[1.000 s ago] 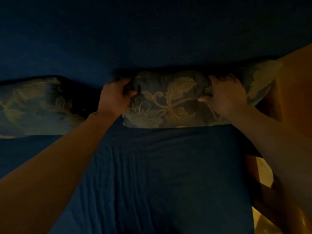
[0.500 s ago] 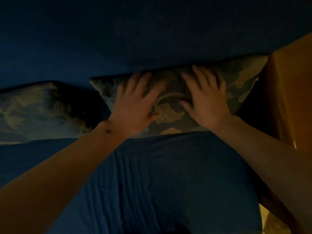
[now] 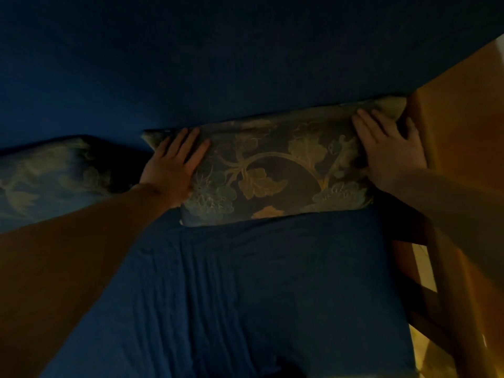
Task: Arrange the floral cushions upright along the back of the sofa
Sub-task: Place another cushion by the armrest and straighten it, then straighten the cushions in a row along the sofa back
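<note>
While the floral cushion stands against the sofa backrest at the seat's right end, both hands lie flat on it. Left hand covers its left edge, right hand its right edge, fingers spread. A second floral cushion leans further left.

The sofa was covered in deep blue cloth, plain on both seat and back. The floral cushion against the back showed a dark grey-brown ground with pale gold leaves, curling stems and muted green flower heads. A second cushion to its left bore a paler, bluish version of the same pattern. The sofa's wooden frame looked warm orange-brown.
</note>
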